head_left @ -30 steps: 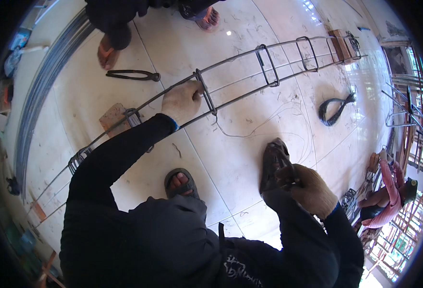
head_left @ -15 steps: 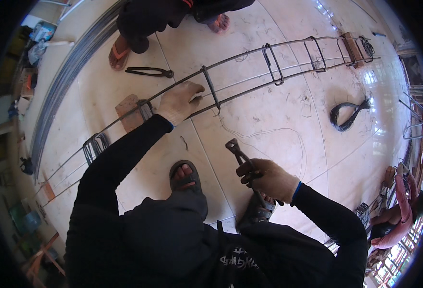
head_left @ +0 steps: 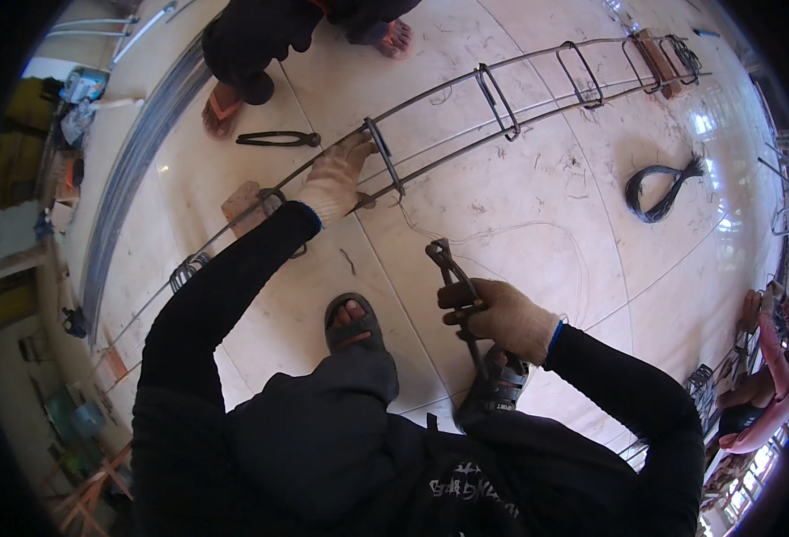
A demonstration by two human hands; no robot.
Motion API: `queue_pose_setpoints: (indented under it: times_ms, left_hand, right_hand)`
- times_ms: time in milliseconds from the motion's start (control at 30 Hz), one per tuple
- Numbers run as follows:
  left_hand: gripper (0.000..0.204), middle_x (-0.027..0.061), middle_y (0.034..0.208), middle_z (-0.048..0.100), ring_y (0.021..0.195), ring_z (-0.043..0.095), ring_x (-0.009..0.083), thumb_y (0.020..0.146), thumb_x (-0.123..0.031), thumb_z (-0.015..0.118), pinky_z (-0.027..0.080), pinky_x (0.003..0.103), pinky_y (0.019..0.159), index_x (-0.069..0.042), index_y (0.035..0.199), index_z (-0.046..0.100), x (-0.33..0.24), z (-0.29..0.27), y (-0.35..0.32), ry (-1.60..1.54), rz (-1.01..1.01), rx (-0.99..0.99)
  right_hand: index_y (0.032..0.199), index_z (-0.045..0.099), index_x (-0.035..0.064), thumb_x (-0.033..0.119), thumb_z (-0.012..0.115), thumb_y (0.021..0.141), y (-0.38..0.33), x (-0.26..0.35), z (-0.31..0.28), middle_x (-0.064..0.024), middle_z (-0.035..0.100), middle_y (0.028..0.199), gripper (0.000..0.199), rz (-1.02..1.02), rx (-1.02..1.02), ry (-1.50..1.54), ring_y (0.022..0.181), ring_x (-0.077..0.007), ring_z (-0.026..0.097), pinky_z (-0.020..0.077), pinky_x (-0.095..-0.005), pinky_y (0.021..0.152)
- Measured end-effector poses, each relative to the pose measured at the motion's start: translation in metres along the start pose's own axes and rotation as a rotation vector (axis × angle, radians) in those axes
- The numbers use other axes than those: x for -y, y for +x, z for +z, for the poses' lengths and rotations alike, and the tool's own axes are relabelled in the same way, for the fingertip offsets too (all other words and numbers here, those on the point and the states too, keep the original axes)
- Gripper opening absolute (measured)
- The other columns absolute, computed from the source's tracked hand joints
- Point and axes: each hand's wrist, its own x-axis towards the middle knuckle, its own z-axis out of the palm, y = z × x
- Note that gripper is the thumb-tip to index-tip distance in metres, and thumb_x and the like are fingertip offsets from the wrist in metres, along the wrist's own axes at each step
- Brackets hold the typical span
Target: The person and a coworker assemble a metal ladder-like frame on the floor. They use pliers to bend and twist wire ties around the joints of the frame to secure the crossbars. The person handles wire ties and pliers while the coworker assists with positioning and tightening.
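My left hand (head_left: 333, 181), in a pale work glove, lies over a long rebar cage (head_left: 448, 152). Its fingers stretch to the upper bar beside a rectangular stirrup (head_left: 382, 154), and the thumb sits apart from them near the lower bar. Whether the fingertips press on the stirrup, I cannot tell. My gloved right hand (head_left: 500, 315) is closed around the handles of pincers (head_left: 448, 261), jaws pointing up and away from me. Thin tie wire (head_left: 502, 231) trails from the stirrup's lower end across the floor near the pincers.
Another pair of pincers (head_left: 278, 139) lies beyond the cage, near another person's feet (head_left: 222, 112). Bricks (head_left: 244, 208) prop the cage. A looped wire bundle (head_left: 658, 192) lies at right, long rods (head_left: 130, 188) at left. A person in pink (head_left: 766, 385) is at far right.
My left hand's fingers have stretched out from a curled pose toward the stirrup and upper bar. The right hand still grips the pincers. The whole view has shifted slightly.
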Motion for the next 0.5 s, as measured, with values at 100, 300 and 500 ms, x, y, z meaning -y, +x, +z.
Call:
queue_pose_setpoints:
  times_ms: [100,300,500]
  left_hand:
    - [0.102,0.0084,0.176,0.039,0.159,0.042,0.0369,0.078,-0.030,0.100,0.040,0.049,0.128,-0.017,0.163,0.044,-0.003,0.001,0.000,0.022,-0.013,0.025]
    - [0.095,0.0093,0.175,0.039,0.156,0.044,0.0399,0.087,-0.030,0.093,0.044,0.052,0.125,-0.019,0.165,0.040,-0.003,-0.001,-0.005,0.044,-0.026,0.054]
    - [0.092,0.0106,0.175,0.039,0.149,0.052,0.0397,0.092,-0.030,0.088,0.048,0.053,0.120,-0.020,0.167,0.035,0.003,0.008,-0.007,0.123,0.014,0.011]
  right_hand:
    - [0.161,0.046,-0.0075,-0.006,0.065,0.093,0.010,0.005,0.005,-0.0207,0.056,0.159,0.071,-0.035,0.107,0.334,0.146,-0.0349,0.061,0.0571,-0.0499,0.116]
    - [0.158,0.051,-0.0061,-0.003,0.068,0.098,0.032,0.008,0.018,-0.0215,0.059,0.155,0.063,-0.125,0.138,0.600,0.144,-0.0346,0.061,0.0582,-0.0476,0.116]
    - [0.157,0.051,-0.0081,-0.009,0.067,0.094,0.040,0.002,0.040,-0.0234,0.059,0.157,0.065,-0.100,-0.002,0.319,0.145,-0.0398,0.061,0.0593,-0.0529,0.114]
